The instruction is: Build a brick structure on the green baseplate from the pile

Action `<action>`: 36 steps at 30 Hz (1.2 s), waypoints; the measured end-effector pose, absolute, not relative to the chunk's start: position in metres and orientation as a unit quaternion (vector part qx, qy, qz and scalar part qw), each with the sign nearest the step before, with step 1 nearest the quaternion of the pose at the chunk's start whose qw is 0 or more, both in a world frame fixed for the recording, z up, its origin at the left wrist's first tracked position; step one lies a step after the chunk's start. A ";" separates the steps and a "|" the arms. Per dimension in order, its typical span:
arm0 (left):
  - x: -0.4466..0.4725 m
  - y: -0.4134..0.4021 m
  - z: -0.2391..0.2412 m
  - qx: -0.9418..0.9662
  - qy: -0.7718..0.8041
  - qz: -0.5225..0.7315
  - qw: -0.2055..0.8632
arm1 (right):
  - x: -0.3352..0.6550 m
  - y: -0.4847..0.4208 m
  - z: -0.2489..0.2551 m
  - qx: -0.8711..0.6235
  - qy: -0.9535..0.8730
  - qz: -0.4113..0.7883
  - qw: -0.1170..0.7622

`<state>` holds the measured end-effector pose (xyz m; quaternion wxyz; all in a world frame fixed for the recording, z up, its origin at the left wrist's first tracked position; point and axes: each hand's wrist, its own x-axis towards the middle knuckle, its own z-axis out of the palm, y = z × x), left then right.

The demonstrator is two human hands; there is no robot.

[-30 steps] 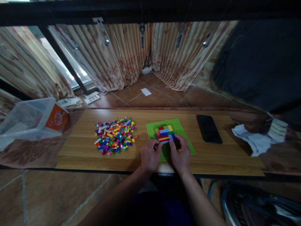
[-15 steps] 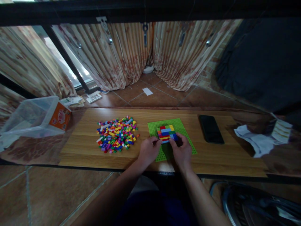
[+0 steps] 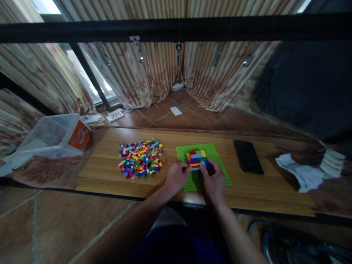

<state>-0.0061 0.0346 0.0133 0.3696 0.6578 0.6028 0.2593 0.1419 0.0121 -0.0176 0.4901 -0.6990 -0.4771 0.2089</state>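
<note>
No legible text. Orange label (image 3: 79,136) on the clear bin (image 3: 46,134), far left of the left hand (image 3: 176,178), carried a red-white logo, too blurred to read. Floor papers (image 3: 115,116) beyond it: unreadable too.

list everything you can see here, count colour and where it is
wooden table: one, brown, across the middle
loose bricks: one pile, many colours, on the table left of centre
baseplate: one, green, table centre
brick build: one, mixed colours, on the baseplate
phone: one, black, right of the baseplate
plastic box: one, clear with orange label, far left
curtains: several, striped beige, behind the table
left hand: one, bare, at the build's near left edge
right hand: one, bare, at its near right edge
</note>
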 end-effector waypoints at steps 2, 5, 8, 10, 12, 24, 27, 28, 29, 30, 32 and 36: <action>-0.009 0.034 0.013 0.660 0.595 0.269 0.373 | 0.145 0.011 -0.017 -0.689 -0.482 0.223 0.494; -0.015 0.037 0.016 0.652 0.595 0.307 0.355 | 0.156 0.002 -0.014 -0.678 -0.468 0.231 0.517; -0.021 0.046 0.020 0.662 0.594 0.330 0.316 | 0.171 -0.018 -0.011 -0.712 -0.456 0.189 0.500; -0.022 0.055 0.022 0.691 0.580 0.317 0.292 | 0.176 -0.034 -0.009 -0.720 -0.461 0.225 0.467; -0.020 0.063 0.021 0.728 0.557 0.290 0.276 | 0.175 -0.047 -0.009 -0.720 -0.457 0.285 0.437; -0.009 0.065 0.014 0.717 0.532 0.293 0.343 | 0.141 -0.015 0.005 -0.639 -0.334 0.451 0.526; -0.009 0.060 0.011 0.690 0.510 0.307 0.412 | 0.146 -0.011 0.005 -0.630 -0.324 0.447 0.546; -0.009 0.058 0.009 0.682 0.503 0.311 0.430 | 0.148 -0.010 0.004 -0.628 -0.324 0.445 0.551; -0.008 0.055 0.008 0.675 0.499 0.316 0.443 | 0.151 -0.009 0.003 -0.625 -0.324 0.444 0.554; -0.007 0.052 0.006 0.668 0.498 0.322 0.449 | 0.153 -0.007 0.002 -0.622 -0.326 0.443 0.557; -0.006 0.046 0.004 0.654 0.501 0.333 0.459 | 0.156 -0.003 -0.001 -0.614 -0.326 0.443 0.566; -0.004 0.031 -0.002 0.631 0.490 0.358 0.484 | 0.161 0.004 -0.006 -0.610 -0.334 0.431 0.575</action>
